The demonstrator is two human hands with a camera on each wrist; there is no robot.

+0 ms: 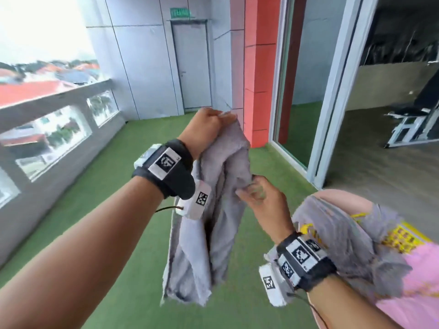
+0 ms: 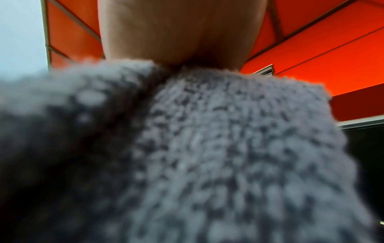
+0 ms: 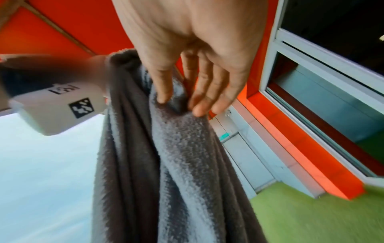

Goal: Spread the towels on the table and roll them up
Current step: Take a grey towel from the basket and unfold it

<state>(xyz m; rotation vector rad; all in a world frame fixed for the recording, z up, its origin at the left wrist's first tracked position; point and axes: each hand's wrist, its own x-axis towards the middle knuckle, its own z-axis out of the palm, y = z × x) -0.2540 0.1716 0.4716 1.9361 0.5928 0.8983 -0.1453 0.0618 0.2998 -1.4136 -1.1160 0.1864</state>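
The grey towel [image 1: 221, 186], thick looped terry bunched into long vertical folds, hangs in the air above green turf flooring [image 1: 118, 210]. The left hand [image 1: 206, 125] is raised in a fist, fingers curled around the towel's top edge. The right hand [image 1: 259, 198], lower, pinches a side fold between thumb [image 3: 164, 87] and fingertips.

The towel [image 1: 221, 186] held up was plain grey, its pile looking darker in the wrist views. More grey towels [image 1: 344, 245] lay on a pink table [image 1: 422, 281] beside a yellow patterned sheet [image 1: 401, 238]. The floor [image 1: 114, 210] was green, the pillar [image 1: 259, 67] orange-red, the wrist straps [image 1: 171, 167] black with black-and-white square markers.
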